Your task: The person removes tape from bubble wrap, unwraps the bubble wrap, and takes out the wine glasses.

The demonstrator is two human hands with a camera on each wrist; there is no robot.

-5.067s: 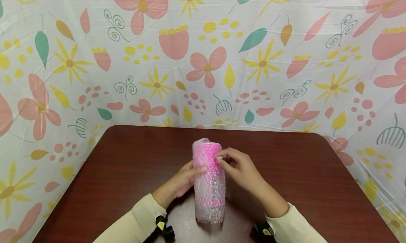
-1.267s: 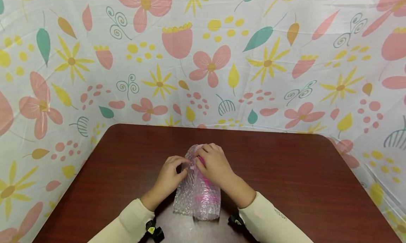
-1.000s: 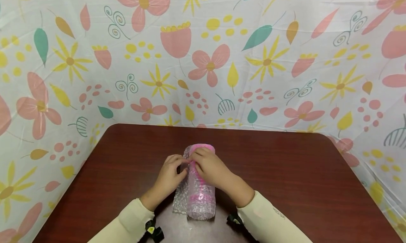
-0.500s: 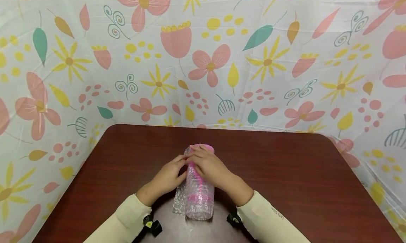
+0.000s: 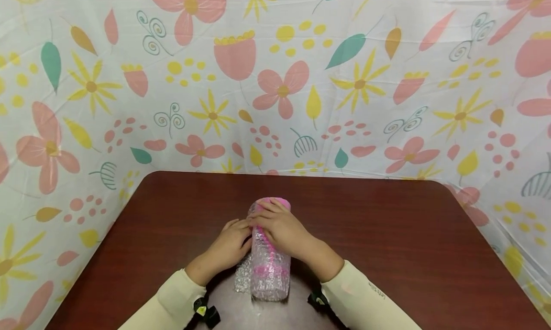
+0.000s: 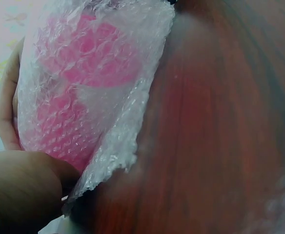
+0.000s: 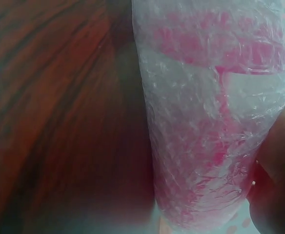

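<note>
A pink, cylinder-shaped item lies rolled in clear bubble wrap on the table, its long side pointing away from me. My right hand grips the far half of the roll, fingers across its top and thumb on the near side. At the roll's left side, my left hand holds the wrap, its fingertips close to the right hand's. A loose flap of bubble wrap sticks out on the left, under that hand. The left wrist view shows the flap's ragged edge beside the thumb. What exactly is inside is blurred by the bubbles.
The dark brown wooden table has rounded far corners. Behind it hangs a white cloth printed with flowers and leaves. A black strap with a small camera sits at the left wrist, another at the right.
Five seconds ago the left hand held the roll while the right pinched at its side. Since then a flap opened on the left, and the roll turned leftward over it, leaving the flap narrower.
</note>
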